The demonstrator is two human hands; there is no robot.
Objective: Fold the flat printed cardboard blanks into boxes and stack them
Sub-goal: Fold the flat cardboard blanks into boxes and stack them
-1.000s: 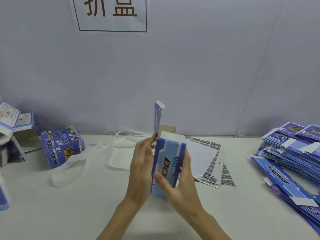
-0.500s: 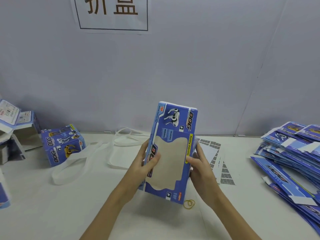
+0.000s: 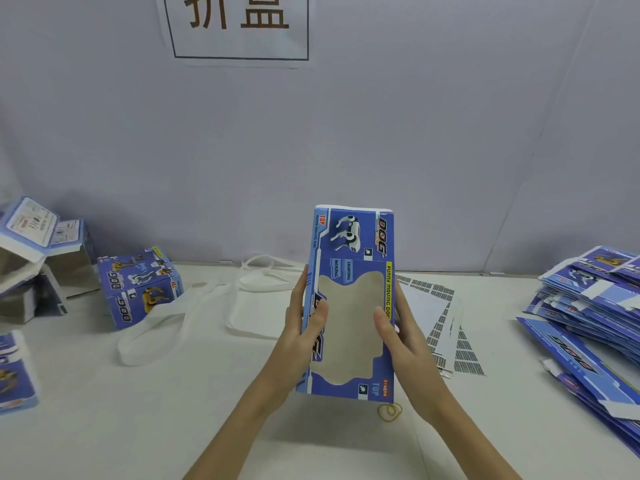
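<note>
I hold the windowed dog box (image 3: pixel 349 303) upright above the bench's (image 3: pixel 138 427) near middle, left hand (image 3: pixel 304 327) and right hand (image 3: pixel 398 337) pinching its long edges. Squeezing harder could buckle the window panel or crease it.

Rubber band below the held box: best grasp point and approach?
Pinch the rubber band at its near loop, coming from above on the person's side. It lies flat on the table, and the box in both hands probably blocks the far side.
</note>
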